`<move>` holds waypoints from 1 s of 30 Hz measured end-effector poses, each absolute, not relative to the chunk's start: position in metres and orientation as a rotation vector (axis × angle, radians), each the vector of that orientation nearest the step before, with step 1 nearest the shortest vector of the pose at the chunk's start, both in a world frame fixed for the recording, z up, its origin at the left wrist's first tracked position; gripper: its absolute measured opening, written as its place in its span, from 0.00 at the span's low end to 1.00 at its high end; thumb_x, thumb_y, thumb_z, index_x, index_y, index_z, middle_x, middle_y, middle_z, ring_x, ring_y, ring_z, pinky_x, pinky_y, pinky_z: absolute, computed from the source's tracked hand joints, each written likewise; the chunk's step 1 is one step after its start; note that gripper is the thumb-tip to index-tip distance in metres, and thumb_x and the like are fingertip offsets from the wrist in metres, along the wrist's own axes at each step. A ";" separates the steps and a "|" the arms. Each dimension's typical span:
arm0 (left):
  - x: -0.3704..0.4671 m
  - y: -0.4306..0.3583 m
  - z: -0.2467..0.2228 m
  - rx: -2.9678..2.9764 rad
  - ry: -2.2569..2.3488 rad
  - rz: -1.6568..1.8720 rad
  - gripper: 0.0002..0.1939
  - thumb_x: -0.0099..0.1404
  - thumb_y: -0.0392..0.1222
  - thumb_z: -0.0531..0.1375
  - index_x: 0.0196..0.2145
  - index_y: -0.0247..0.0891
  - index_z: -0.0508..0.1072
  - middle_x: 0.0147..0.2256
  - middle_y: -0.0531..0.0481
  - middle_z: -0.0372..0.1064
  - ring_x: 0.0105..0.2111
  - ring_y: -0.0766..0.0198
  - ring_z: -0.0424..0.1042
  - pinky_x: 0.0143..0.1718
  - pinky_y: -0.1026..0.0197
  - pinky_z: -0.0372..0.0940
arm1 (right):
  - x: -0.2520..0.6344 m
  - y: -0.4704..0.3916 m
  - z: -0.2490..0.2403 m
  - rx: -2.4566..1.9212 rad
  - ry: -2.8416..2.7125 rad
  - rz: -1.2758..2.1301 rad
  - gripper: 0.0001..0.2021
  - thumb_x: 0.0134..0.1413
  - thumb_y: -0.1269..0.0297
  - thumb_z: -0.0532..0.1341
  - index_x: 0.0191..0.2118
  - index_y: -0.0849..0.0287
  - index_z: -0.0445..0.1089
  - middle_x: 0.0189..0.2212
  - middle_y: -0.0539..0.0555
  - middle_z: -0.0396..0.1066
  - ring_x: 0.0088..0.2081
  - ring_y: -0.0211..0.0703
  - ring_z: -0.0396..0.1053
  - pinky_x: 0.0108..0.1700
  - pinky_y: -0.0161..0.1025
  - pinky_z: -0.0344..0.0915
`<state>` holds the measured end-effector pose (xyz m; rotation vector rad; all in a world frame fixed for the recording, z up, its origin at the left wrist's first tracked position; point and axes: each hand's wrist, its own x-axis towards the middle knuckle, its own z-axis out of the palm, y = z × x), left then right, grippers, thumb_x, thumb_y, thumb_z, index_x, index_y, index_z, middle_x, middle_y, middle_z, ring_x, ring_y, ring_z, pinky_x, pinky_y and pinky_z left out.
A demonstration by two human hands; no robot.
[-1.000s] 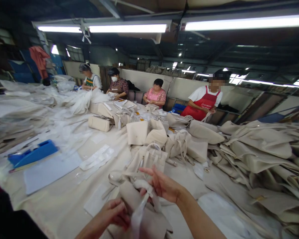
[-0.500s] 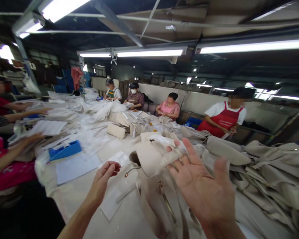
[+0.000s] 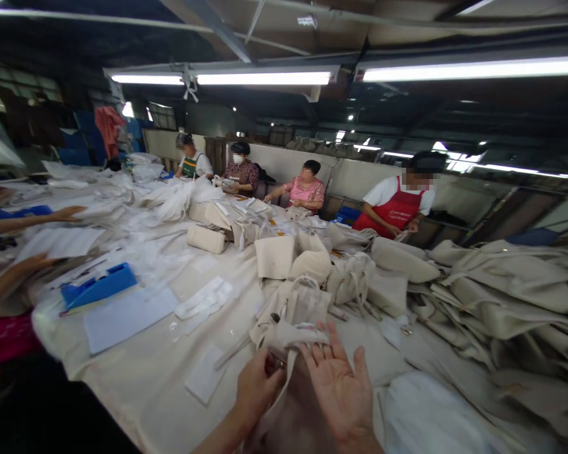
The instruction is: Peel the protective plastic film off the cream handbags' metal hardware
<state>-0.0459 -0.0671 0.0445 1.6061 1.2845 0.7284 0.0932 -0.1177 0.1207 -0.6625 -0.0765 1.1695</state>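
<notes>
While the right hand (image 3: pixel 337 381) is spread wide, the left hand (image 3: pixel 258 386) is curled at the bag (image 3: pixel 299 410).
The bag is seen between them; whether it is pinched cannot be told.

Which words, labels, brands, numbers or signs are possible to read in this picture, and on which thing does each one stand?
No text can be read with certainty.
Red apron: white print on the chest, too small and blurred to read.
Brown apron: a pale mark, too small to read.
Large white sheet at left: no writing can be made out.
</notes>
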 end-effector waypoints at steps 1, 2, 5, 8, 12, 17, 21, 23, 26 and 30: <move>-0.040 -0.068 0.044 1.655 1.324 0.711 0.08 0.51 0.41 0.63 0.25 0.42 0.65 0.22 0.56 0.64 0.25 0.62 0.62 0.29 0.62 0.48 | 0.094 -0.119 0.120 -0.647 -0.084 1.175 0.27 0.54 0.36 0.53 0.46 0.50 0.75 0.62 0.50 0.62 0.63 0.48 0.57 0.65 0.55 0.53; -0.035 -0.068 0.044 1.700 1.345 0.704 0.09 0.52 0.43 0.63 0.25 0.42 0.65 0.23 0.56 0.64 0.25 0.62 0.62 0.29 0.62 0.47 | 0.094 -0.121 0.119 -0.630 -0.097 1.175 0.26 0.54 0.37 0.54 0.46 0.50 0.75 0.61 0.50 0.64 0.63 0.47 0.58 0.64 0.54 0.54; -0.025 -0.064 0.042 1.805 1.355 0.688 0.07 0.56 0.46 0.60 0.28 0.43 0.67 0.25 0.54 0.67 0.27 0.61 0.65 0.29 0.63 0.47 | 0.097 -0.123 0.119 -0.587 -0.161 1.167 0.24 0.54 0.40 0.56 0.47 0.50 0.74 0.56 0.51 0.69 0.61 0.45 0.61 0.63 0.51 0.55; -0.020 -0.054 0.042 1.936 1.358 0.613 0.06 0.59 0.46 0.56 0.29 0.43 0.68 0.27 0.52 0.69 0.29 0.59 0.68 0.29 0.63 0.49 | 0.103 -0.122 0.116 -0.600 -0.218 1.170 0.25 0.52 0.40 0.58 0.49 0.51 0.73 0.54 0.52 0.71 0.58 0.45 0.65 0.62 0.50 0.57; -0.025 -0.036 0.049 1.794 1.139 0.465 0.14 0.56 0.50 0.59 0.20 0.41 0.62 0.19 0.55 0.61 0.21 0.63 0.62 0.23 0.65 0.52 | 0.118 -0.118 0.107 -0.772 -0.284 1.139 0.30 0.46 0.37 0.61 0.50 0.51 0.73 0.54 0.53 0.72 0.57 0.49 0.65 0.61 0.51 0.55; -0.041 -0.015 0.058 0.651 0.871 0.113 0.12 0.61 0.45 0.60 0.24 0.39 0.63 0.15 0.59 0.57 0.10 0.73 0.56 0.10 0.72 0.46 | 0.132 -0.114 0.087 -0.846 -0.398 1.089 0.34 0.41 0.37 0.65 0.51 0.55 0.72 0.58 0.58 0.67 0.58 0.53 0.65 0.63 0.52 0.52; -0.032 -0.021 0.060 0.183 0.911 0.273 0.13 0.65 0.29 0.50 0.44 0.34 0.69 0.34 0.41 0.77 0.35 0.59 0.79 0.31 0.65 0.74 | 0.131 -0.115 0.072 -0.887 -0.531 1.080 0.32 0.45 0.41 0.66 0.53 0.56 0.72 0.57 0.57 0.69 0.60 0.49 0.63 0.64 0.48 0.51; -0.023 -0.030 0.061 0.160 0.906 0.316 0.20 0.64 0.29 0.51 0.55 0.31 0.64 0.45 0.34 0.75 0.46 0.49 0.76 0.43 0.51 0.74 | 0.135 -0.123 0.066 -1.031 -0.568 1.086 0.31 0.43 0.40 0.66 0.51 0.55 0.73 0.52 0.56 0.73 0.57 0.49 0.67 0.60 0.47 0.58; -0.013 -0.039 0.060 0.200 0.918 0.337 0.23 0.64 0.30 0.52 0.57 0.28 0.64 0.49 0.29 0.72 0.50 0.43 0.73 0.47 0.44 0.72 | 0.160 -0.149 0.052 -1.307 -0.579 1.061 0.29 0.36 0.38 0.68 0.38 0.59 0.78 0.38 0.57 0.79 0.43 0.51 0.75 0.45 0.45 0.69; -0.021 -0.033 0.041 0.294 1.050 0.289 0.09 0.64 0.29 0.55 0.38 0.28 0.75 0.36 0.37 0.78 0.33 0.54 0.80 0.33 0.59 0.76 | 0.225 -0.208 0.019 -1.640 -0.446 0.856 0.26 0.38 0.37 0.65 0.25 0.60 0.72 0.23 0.54 0.75 0.27 0.44 0.73 0.32 0.40 0.67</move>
